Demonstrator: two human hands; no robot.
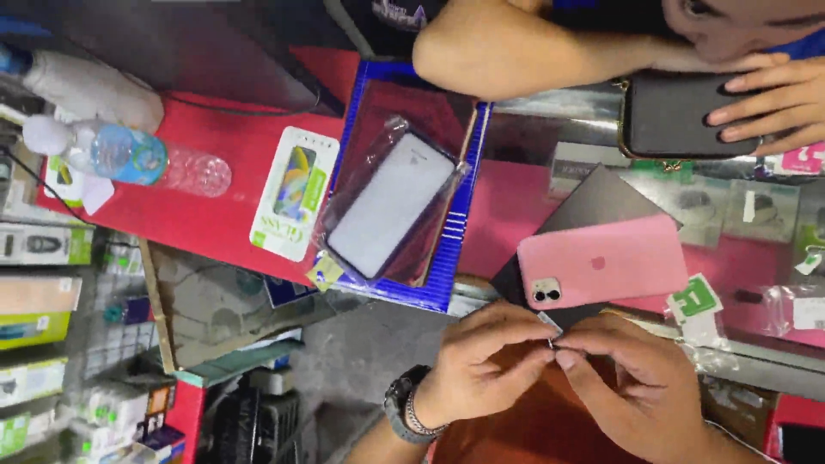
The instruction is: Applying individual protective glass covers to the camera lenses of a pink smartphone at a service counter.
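My left hand (481, 365), with a watch and bracelet on its wrist, and my right hand (636, 387) meet fingertip to fingertip at the bottom of the view. Together they pinch a tiny pale piece (550, 343); it is too small to tell what it is. Just above my fingers a phone in a pink case (606, 262) lies camera side up on a dark flat box (593, 202). A small white-and-green sticker tab (694, 299) lies beside the phone on the glass counter.
A blue tray (455, 249) holds a phone in a clear bag (391, 206). Beside it lie a white screen-protector packet (294, 192) and a water bottle (129, 155) on the red surface. Another person's arm (516, 47) and hand (769, 103) rest on a black phone case (666, 116).
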